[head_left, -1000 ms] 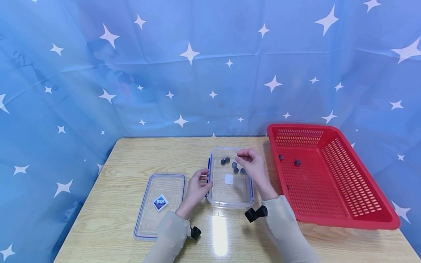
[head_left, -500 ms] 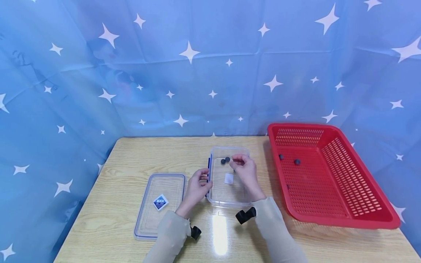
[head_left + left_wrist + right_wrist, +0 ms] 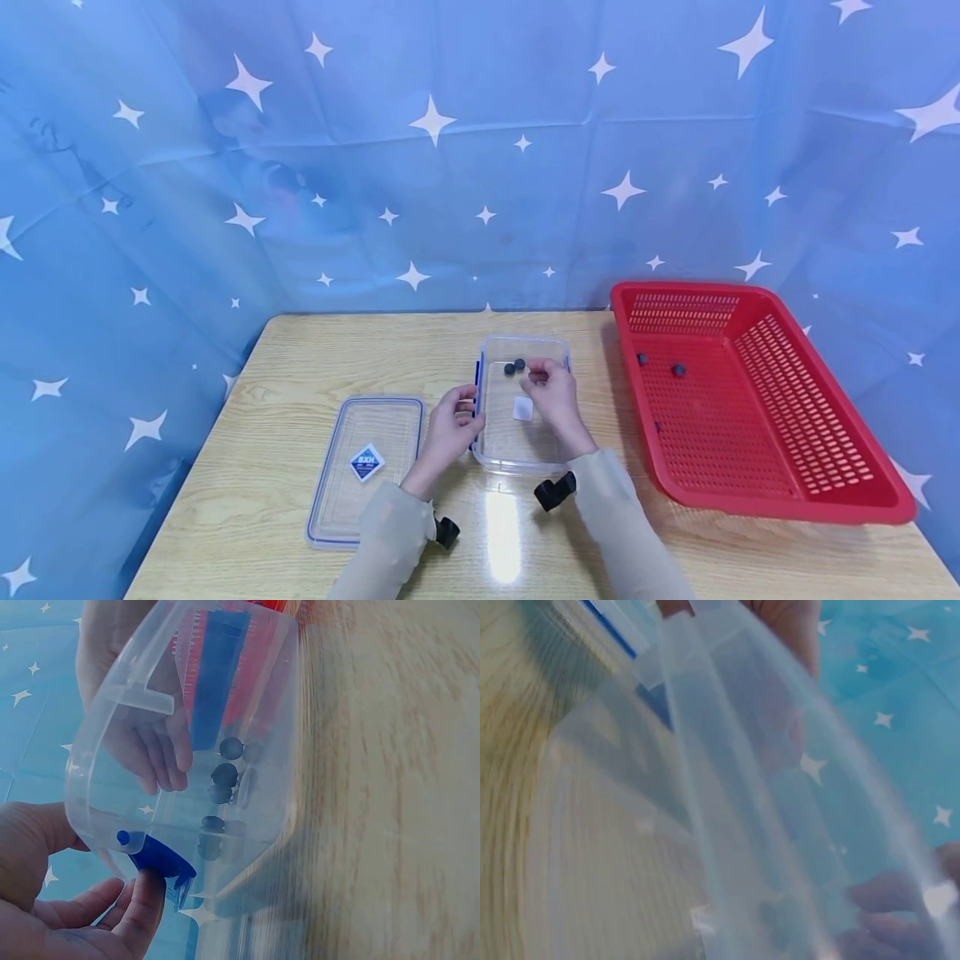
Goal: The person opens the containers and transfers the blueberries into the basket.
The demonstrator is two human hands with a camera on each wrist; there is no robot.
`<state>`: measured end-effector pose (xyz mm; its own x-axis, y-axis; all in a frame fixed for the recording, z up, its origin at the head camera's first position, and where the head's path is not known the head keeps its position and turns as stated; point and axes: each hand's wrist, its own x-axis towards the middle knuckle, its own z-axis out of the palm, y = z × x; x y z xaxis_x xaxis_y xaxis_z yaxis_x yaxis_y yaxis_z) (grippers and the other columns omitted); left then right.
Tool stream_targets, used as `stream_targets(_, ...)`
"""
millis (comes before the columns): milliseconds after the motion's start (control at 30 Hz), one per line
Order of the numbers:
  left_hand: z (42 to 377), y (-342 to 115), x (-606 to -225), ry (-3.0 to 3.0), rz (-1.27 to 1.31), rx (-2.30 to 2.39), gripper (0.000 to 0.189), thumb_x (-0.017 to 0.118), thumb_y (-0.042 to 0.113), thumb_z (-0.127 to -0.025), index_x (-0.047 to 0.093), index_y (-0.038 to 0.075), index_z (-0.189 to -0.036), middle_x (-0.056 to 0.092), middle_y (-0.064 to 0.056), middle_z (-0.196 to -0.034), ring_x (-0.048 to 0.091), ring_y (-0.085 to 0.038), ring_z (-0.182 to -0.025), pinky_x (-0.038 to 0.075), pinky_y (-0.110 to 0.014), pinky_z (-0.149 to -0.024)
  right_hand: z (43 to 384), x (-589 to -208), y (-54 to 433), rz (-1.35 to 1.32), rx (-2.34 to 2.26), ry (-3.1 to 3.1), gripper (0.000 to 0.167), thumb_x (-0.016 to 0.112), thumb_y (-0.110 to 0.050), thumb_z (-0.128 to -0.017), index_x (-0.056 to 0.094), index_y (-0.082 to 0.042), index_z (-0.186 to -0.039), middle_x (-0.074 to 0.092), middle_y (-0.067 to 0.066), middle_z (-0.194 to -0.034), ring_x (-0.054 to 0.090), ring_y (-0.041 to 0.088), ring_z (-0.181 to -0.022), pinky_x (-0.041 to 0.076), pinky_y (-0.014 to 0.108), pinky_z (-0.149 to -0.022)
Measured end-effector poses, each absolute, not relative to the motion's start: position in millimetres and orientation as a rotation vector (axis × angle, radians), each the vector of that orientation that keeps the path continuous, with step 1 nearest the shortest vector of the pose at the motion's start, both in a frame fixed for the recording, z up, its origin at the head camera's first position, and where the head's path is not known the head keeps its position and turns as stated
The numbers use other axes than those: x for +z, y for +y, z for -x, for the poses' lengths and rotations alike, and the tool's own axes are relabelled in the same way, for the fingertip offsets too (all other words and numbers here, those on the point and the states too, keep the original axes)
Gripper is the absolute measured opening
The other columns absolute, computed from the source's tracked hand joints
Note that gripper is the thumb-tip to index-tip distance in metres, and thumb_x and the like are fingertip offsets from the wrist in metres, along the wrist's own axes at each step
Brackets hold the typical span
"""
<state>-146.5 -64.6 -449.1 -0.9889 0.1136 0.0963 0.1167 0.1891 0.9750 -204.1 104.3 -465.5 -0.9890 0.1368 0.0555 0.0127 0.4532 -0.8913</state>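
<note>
In the head view a clear plastic box (image 3: 522,468) stands mid-table, two dark blueberries (image 3: 514,367) showing on its floor. Its left side is held by my left hand (image 3: 452,423); the left wrist view shows the thumb at the rim and fingers curled under a blue clip (image 3: 161,859). My right hand (image 3: 555,398) reaches into the box, fingertips just right of those blueberries. Through the clear wall in the left wrist view, its fingers (image 3: 161,761) hang loosely with nothing visible between them, beside several blueberries (image 3: 231,748). Box walls blur my right fingers (image 3: 889,900) in the right wrist view.
A clear lid (image 3: 356,521) with blue edging and a blue label (image 3: 367,462) lies left of the box. At the right stands a red slotted basket (image 3: 795,508) with a few blueberries (image 3: 678,370) inside. A starry blue curtain (image 3: 480,167) hangs behind the table.
My right hand has moved left and slightly down inside the box, towards the two blueberries, and now covers the others there. My left hand stays at the box's left side.
</note>
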Motion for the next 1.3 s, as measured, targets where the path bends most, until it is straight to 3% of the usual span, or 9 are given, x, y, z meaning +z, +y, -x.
stream_targets(733, 151.1, -64.0, -460.6, -2.405, 0.233, -1.985, 0.041, 0.058, -0.013, -0.08, 0.046, -0.02, -0.119, 0.051, -0.034, -0.114, 0.053, -0.045, -0.1, 0.052, -0.049, -0.084, 211.7, -467.0, 105.9, 0.026, 1.247, -2.856, 0.039, 0.062, 0.007, -0.076, 0.058, 0.012, -0.115, 0.061, 0.025, -0.111, 0.056, 0.035, -0.106, 0.047, 0.043, -0.094)
stream_targets(933, 162.8, -65.4, -489.9, -2.404, 0.223, -1.951, 0.043, 0.062, -0.009, -0.08, 0.049, -0.014, -0.121, 0.054, -0.027, -0.115, 0.056, -0.038, -0.098, 0.055, -0.037, -0.08, 213.9, -468.4, 106.2, -0.005, 1.168, -2.884, 0.04, 0.064, 0.005, -0.075, 0.058, 0.012, -0.115, 0.06, 0.026, -0.113, 0.053, 0.037, -0.11, 0.044, 0.043, -0.097)
stream_targets(1300, 161.6, -65.7, -488.5, -2.413, 0.211, -1.932, 0.043, 0.062, -0.008, -0.08, 0.05, -0.013, -0.12, 0.055, -0.025, -0.114, 0.057, -0.034, -0.098, 0.055, -0.028, -0.078, 215.2, -471.5, 105.8, -0.031, 1.108, -2.923, 0.039, 0.064, 0.008, -0.07, 0.06, 0.01, -0.109, 0.06, 0.025, -0.108, 0.053, 0.037, -0.105, 0.044, 0.044, -0.095)
